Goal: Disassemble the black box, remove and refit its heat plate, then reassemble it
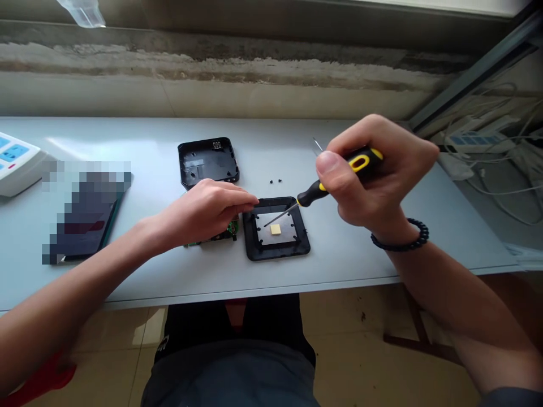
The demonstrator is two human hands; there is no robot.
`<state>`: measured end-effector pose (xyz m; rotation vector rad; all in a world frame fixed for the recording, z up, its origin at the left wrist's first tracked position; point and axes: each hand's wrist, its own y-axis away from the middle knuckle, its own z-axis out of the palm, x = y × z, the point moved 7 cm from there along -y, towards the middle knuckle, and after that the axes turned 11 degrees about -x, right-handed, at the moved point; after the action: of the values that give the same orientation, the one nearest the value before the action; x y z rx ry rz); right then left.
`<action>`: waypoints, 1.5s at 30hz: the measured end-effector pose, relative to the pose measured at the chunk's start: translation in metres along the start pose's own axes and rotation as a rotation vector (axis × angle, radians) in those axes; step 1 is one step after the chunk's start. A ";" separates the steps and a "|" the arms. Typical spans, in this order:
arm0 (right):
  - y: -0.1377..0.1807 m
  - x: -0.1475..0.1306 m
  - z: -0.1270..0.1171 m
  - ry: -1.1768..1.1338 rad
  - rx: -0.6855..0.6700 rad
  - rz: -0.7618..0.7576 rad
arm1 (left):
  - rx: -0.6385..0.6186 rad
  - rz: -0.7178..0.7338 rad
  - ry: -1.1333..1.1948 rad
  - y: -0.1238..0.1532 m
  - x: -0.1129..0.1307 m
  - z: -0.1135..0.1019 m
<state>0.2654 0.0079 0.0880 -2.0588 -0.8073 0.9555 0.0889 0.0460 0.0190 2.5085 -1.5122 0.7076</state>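
Note:
My right hand [373, 175] grips a black-and-yellow screwdriver [360, 164]. The screwdriver's thin shaft slants down left, its tip over the silver metal plate [278, 236] inside a square black plastic cover [278, 252]. On that plate sits a small pale yellow square pad [275, 229]. With its fingers drawn together, my left hand [212, 206] holds the cover's upper left corner. Beneath that hand a green circuit board [232, 227] is partly hidden. A thin metal shaft [317, 146] shows beyond my right thumb; whether it is held I cannot tell.
Behind my left hand lies another black plastic shell [207, 158], open side up. Two tiny black screws [275, 181] rest on the white table [169, 282]. A phone [91, 217] and a white power strip [19, 161] are at the left; cables [500, 186] hang at the right.

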 end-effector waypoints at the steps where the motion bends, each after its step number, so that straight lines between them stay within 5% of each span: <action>1: 0.000 -0.001 0.001 -0.009 0.004 -0.014 | 0.000 0.013 -0.014 0.001 0.001 0.000; 14: 0.003 -0.013 0.008 0.097 0.050 -0.075 | -0.153 0.066 -0.159 0.005 0.018 0.021; 45: -0.009 -0.013 0.018 0.156 -0.099 -0.024 | -0.166 0.069 -0.178 0.004 0.022 0.028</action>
<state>0.2418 0.0092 0.0911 -2.1730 -0.8085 0.7446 0.1026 0.0168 0.0041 2.4599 -1.6472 0.3570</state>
